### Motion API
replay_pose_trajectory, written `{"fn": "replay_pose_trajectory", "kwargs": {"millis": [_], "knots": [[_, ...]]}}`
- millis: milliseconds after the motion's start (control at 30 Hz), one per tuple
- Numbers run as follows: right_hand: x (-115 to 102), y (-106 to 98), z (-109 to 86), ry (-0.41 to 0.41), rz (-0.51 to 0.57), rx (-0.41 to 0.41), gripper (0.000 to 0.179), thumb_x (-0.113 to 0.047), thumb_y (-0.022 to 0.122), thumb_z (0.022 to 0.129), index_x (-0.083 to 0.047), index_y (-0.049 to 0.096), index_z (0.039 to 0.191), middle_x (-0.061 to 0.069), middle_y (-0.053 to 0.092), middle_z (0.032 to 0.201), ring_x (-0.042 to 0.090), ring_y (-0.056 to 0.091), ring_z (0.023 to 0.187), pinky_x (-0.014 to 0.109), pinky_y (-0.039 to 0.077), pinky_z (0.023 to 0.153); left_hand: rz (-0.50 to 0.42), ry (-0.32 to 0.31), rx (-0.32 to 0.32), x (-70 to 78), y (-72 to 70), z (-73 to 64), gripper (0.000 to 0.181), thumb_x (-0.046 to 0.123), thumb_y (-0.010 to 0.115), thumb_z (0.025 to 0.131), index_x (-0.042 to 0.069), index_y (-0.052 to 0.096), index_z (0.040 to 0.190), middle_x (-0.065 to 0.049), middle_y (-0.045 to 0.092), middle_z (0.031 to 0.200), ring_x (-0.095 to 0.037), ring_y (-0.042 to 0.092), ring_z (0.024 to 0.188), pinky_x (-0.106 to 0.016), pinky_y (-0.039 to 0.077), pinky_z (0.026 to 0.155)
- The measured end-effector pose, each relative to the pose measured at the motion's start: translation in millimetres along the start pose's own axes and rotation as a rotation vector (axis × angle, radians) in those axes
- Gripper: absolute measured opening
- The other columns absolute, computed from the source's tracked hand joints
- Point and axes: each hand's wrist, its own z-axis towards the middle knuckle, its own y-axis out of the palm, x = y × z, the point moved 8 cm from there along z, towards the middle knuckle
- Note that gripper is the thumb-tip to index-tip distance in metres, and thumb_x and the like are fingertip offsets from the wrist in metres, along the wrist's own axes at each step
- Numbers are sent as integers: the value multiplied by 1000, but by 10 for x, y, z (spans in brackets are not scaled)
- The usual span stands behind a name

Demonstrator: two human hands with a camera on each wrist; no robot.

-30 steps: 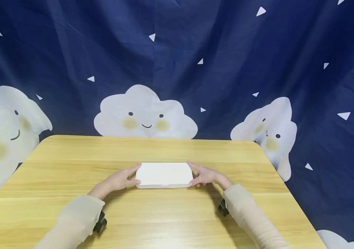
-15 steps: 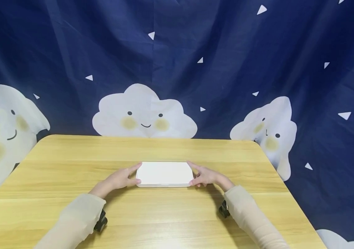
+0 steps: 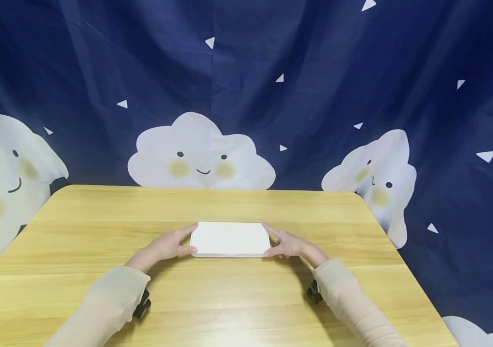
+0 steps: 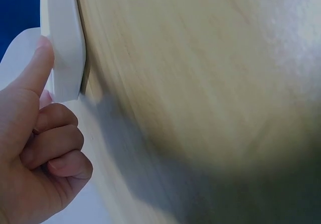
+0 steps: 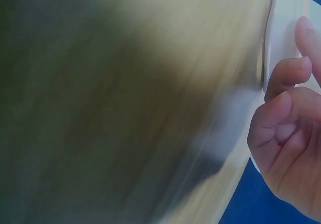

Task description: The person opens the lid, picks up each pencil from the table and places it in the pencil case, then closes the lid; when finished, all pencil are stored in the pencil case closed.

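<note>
A flat white box [image 3: 230,238] with a plain top lies lengthwise across the middle of the wooden table. My left hand [image 3: 166,247] pinches its left end, thumb at the near corner and index finger at the far corner. In the left wrist view the thumb presses the near side of the box [image 4: 65,48], while the other fingers curl below its end. The right end is pinched the same way by my right hand [image 3: 290,244]. In the right wrist view, that hand's thumb touches the box [image 5: 287,28], with curled fingers beside it.
The wooden table [image 3: 229,299] has rounded far corners. Behind it hangs a dark blue curtain [image 3: 246,62] printed with white clouds and triangles. A black wrist camera [image 3: 142,304] sits under the left cuff, another black camera [image 3: 314,292] under the right one.
The whole head view has shifted slightly, with table, box and curtain a little higher in it. Both hands keep the same hold on the box.
</note>
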Motion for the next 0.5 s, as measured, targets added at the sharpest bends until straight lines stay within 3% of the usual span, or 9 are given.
{"fn": "replay_pose_trajectory", "kwargs": {"millis": [333,500], "knots": [[-63,-32,-19,2,-104,4,91,-27,68,82,-14,7,148,-4,38,48,8,32,39,20,31,40,32,-35,-39,76,-8,34,73,30,65,84,-3,31,139,-27,46,130,-40,48,115,-51,35,97],[-21,-45,-25,17,-91,12,90,-28,68,82,-16,8,148,-3,39,50,9,33,40,21,31,41,45,-54,-45,54,14,61,73,31,65,84,-1,31,140,-25,47,130,-37,51,113,-51,36,96]]}}
